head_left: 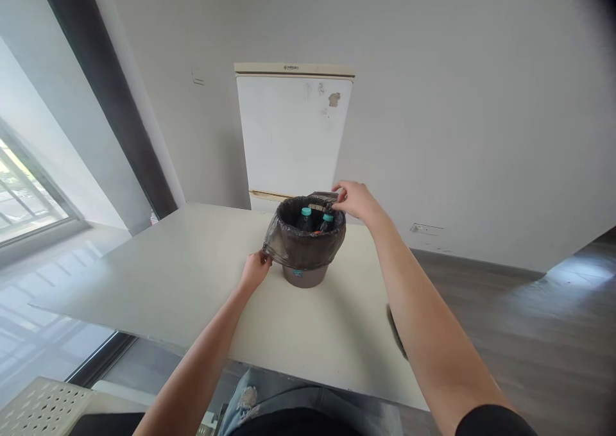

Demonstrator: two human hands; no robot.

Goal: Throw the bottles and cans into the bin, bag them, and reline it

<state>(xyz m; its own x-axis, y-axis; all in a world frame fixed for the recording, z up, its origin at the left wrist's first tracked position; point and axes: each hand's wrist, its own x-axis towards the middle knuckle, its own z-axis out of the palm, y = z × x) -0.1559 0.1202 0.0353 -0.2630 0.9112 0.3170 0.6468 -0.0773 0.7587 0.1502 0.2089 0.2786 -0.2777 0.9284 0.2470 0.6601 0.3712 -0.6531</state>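
Note:
A small brown trash bin (305,277) stands upright on the white table, lined with a thin dark garbage bag (308,247) that folds down over its rim. Inside it, bottles with teal caps (307,212) show their tops, and an orange bit peeks out beside them. My left hand (256,268) pinches the bag's loose edge at the lower left and pulls it away from the bin's side. At the far right of the rim, my right hand (355,200) has its fingers closed on another part of the bag. The lower parts of the bottles are hidden.
The white table (192,276) reaches left toward a window (29,192). Behind the bin stands a white refrigerator (293,128) against a grey wall. A dark object (396,333) lies at the table's right, partly behind my arm. A perforated cream chair (45,404) is at lower left.

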